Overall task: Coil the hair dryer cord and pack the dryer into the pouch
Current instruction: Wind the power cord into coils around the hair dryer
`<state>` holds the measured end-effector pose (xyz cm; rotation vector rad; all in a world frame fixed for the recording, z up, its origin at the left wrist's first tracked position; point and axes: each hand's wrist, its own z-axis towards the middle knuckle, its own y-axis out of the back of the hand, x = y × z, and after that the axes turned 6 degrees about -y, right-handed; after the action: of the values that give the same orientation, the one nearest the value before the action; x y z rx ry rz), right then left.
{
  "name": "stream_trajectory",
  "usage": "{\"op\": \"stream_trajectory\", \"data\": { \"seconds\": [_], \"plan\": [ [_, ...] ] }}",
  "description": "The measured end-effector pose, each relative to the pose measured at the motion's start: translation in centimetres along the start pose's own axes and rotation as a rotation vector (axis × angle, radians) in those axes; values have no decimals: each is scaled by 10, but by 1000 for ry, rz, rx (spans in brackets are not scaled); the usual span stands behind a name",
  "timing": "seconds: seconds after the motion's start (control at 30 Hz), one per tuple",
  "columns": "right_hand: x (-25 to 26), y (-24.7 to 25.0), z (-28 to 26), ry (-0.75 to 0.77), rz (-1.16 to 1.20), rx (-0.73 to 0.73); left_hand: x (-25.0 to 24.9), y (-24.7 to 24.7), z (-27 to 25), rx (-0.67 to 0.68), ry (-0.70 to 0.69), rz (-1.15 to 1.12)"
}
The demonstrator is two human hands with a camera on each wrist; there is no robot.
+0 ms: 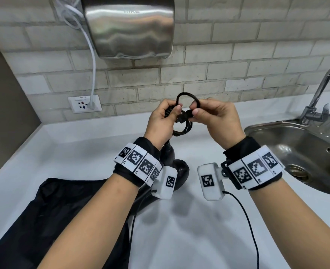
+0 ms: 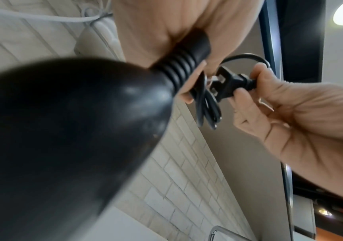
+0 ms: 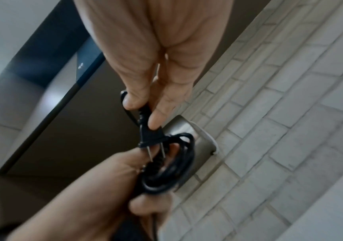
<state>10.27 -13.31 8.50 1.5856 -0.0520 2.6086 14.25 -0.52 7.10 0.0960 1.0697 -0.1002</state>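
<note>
My left hand (image 1: pixel 165 115) grips the coiled black cord (image 1: pixel 182 128) together with its ribbed strain relief (image 2: pixel 179 66), held above the white counter. The black hair dryer (image 1: pixel 176 167) hangs below that hand, its body filling the left wrist view (image 2: pixel 63 138). My right hand (image 1: pixel 211 115) pinches the two-pin plug (image 2: pixel 231 84) between thumb and fingers, its prongs pointing at the coil (image 3: pixel 166 169). A loop of cord (image 1: pixel 187 97) arches between both hands. The black pouch (image 1: pixel 49 212) lies flat on the counter at lower left, partly under my left forearm.
A steel sink (image 1: pixel 304 152) with a tap (image 1: pixel 319 90) sits at the right. A steel hand dryer (image 1: pixel 129 26) hangs on the brick wall, its white cable (image 1: pixel 93 61) running to a wall socket (image 1: pixel 84 103). The white counter (image 1: pixel 189 230) stretches below my hands.
</note>
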Motion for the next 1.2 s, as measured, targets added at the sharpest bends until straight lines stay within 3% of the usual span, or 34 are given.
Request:
{"op": "stream_trajectory", "data": {
  "seconds": [0.33,0.43,0.53,0.63,0.73,0.97,1.2],
  "plan": [
    [-36,-9,-5,284,-651,-43,-6,-3,-4,29,103,-130],
    [-45,-13,-5,399,-594,-153,-6,-1,-5,68,101,-133],
    [-46,-13,2,288,-500,-212,-6,3,-7,147,112,-136],
    [-46,-15,9,91,-422,-65,-7,3,-8,226,89,-175],
    [-50,-17,11,6,-367,53,-6,5,-7,205,72,-166],
    [-59,-2,3,20,-401,228,1,9,-1,73,140,-284],
    [-80,15,-5,-41,-609,107,0,4,-4,122,152,-236]
  ]
}}
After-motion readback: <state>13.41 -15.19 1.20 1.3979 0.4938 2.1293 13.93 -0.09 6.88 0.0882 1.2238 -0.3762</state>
